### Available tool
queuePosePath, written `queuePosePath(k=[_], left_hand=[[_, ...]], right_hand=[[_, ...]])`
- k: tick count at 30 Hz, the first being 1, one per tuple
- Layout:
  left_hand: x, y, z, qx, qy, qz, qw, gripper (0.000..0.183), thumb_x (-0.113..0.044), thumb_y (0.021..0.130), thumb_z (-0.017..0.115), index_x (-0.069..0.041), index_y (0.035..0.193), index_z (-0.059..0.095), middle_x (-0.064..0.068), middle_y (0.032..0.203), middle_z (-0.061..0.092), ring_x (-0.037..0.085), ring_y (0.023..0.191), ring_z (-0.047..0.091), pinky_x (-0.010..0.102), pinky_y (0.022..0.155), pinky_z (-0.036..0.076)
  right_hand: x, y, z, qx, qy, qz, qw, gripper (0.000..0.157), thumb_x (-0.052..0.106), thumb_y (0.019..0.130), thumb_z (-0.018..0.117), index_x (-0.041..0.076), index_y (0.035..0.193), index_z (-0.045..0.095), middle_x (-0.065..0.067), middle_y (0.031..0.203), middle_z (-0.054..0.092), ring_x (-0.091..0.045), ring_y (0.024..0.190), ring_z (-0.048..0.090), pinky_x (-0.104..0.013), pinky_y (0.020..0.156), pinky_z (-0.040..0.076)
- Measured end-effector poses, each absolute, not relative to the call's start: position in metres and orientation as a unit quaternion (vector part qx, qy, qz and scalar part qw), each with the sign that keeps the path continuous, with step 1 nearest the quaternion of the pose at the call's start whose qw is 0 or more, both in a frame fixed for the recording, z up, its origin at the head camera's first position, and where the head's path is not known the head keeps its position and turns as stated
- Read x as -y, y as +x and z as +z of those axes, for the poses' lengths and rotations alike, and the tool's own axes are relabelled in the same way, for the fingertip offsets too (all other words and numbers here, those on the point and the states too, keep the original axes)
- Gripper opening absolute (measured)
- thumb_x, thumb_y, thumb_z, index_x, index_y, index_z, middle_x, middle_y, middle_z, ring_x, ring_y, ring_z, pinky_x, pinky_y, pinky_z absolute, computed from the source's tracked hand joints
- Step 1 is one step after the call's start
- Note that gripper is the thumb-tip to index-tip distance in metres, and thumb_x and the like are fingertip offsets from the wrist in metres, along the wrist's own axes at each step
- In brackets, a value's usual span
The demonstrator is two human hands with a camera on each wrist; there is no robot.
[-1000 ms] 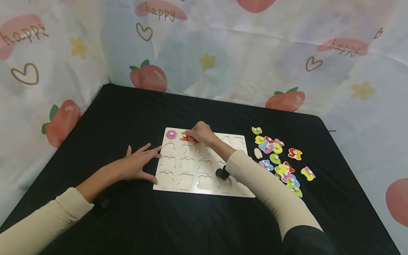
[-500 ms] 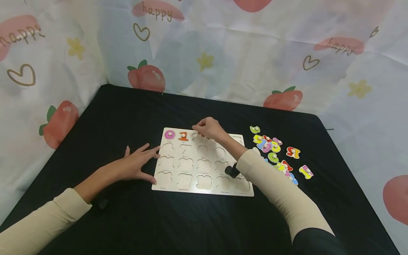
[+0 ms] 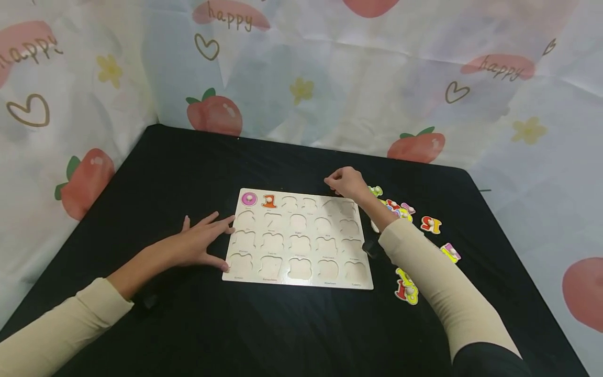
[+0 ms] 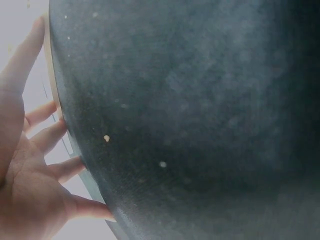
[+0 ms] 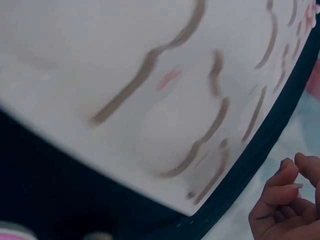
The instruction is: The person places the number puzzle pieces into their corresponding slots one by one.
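In the head view a pale wooden number puzzle board (image 3: pixel 285 226) lies on the black-covered table. Its top left recesses hold a purple 0 piece (image 3: pixel 249 199) and an orange-red 1 piece (image 3: pixel 269 201); the other recesses are bare. My left hand (image 3: pixel 197 246) spreads its fingers along the board's left edge, thumb at the lower corner. Over the board's far right corner is my right hand (image 3: pixel 348 182), fingers loosely curled and holding nothing. The right wrist view shows that hand (image 5: pixel 285 205) beyond the board's edge, thumb close to the index finger.
Loose knobbed number pieces lie right of the board, partly hidden by the right forearm. Among them are a green piece (image 3: pixel 375 191), a 15 (image 3: pixel 431 225), a yellow and pink piece (image 3: pixel 450 253) and a red and yellow one (image 3: pixel 407 287). A printed cloth backdrop (image 3: pixel 348 104) stands behind.
My right hand has let go of the 1 piece in its recess and moved right across the board's far edge toward the loose pieces. My left hand stays on the left edge.
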State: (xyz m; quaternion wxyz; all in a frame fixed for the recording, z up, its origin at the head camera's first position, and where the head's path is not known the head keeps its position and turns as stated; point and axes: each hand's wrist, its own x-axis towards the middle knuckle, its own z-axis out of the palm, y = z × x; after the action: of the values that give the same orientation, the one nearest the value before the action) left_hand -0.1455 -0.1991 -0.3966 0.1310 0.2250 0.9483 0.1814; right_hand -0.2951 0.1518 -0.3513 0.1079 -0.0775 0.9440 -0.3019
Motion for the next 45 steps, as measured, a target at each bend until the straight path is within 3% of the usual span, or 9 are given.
queuePosePath(k=[9, 17, 20, 31, 45], left_hand=[[0.199, -0.146, -0.395, -0.947, 0.226, 0.181, 0.138, 0.111, -0.064, 0.061, 0.074, -0.008, 0.146, 0.029, 0.007, 0.142, 0.044, 0.042, 0.138, 0.013, 0.08, 0.089, 0.002], [0.198, -0.148, -0.393, -0.948, 0.227, 0.182, 0.13, 0.112, -0.063, 0.061, 0.076, -0.008, 0.147, 0.029, 0.006, 0.14, 0.046, 0.041, 0.138, 0.013, 0.079, 0.09, 0.003], [0.199, -0.148, -0.394, -0.949, 0.226, 0.179, 0.128, 0.112, -0.064, 0.061, 0.075, -0.009, 0.147, 0.029, 0.006, 0.142, 0.045, 0.04, 0.138, 0.013, 0.079, 0.09, 0.003], [0.199, -0.147, -0.396, -0.948, 0.225, 0.182, 0.13, 0.111, -0.064, 0.062, 0.074, -0.009, 0.147, 0.029, 0.005, 0.143, 0.044, 0.04, 0.138, 0.013, 0.079, 0.09, 0.002], [0.199, -0.147, -0.397, -0.945, 0.226, 0.192, 0.138, 0.109, -0.065, 0.06, 0.075, -0.01, 0.145, 0.033, 0.007, 0.144, 0.042, 0.042, 0.138, 0.012, 0.08, 0.088, 0.001]], right_hand=[[-0.196, -0.302, -0.354, -0.963, -0.059, -0.25, 0.082, 0.029, 0.022, 0.096, 0.056, -0.003, 0.104, 0.067, -0.018, 0.093, 0.066, -0.026, 0.08, 0.062, -0.035, 0.067, 0.049], [-0.232, -0.298, -0.348, -0.983, -0.065, -0.156, 0.066, 0.025, 0.018, 0.094, 0.058, -0.004, 0.092, 0.068, -0.006, 0.067, 0.057, -0.017, 0.054, 0.047, -0.03, 0.051, 0.037], [-0.242, -0.296, -0.344, -0.987, -0.065, -0.133, 0.07, 0.024, 0.017, 0.094, 0.057, -0.004, 0.094, 0.069, -0.005, 0.064, 0.056, -0.016, 0.05, 0.048, -0.031, 0.049, 0.038], [-0.28, -0.287, -0.335, -0.994, -0.055, -0.062, 0.068, 0.016, 0.009, 0.092, 0.055, -0.004, 0.095, 0.063, -0.012, 0.078, 0.059, -0.025, 0.065, 0.054, -0.037, 0.055, 0.042], [-0.313, -0.269, -0.329, -0.984, -0.109, -0.056, 0.127, 0.02, 0.009, 0.095, 0.054, -0.006, 0.104, 0.062, -0.015, 0.09, 0.061, -0.023, 0.069, 0.053, -0.041, 0.066, 0.047]])
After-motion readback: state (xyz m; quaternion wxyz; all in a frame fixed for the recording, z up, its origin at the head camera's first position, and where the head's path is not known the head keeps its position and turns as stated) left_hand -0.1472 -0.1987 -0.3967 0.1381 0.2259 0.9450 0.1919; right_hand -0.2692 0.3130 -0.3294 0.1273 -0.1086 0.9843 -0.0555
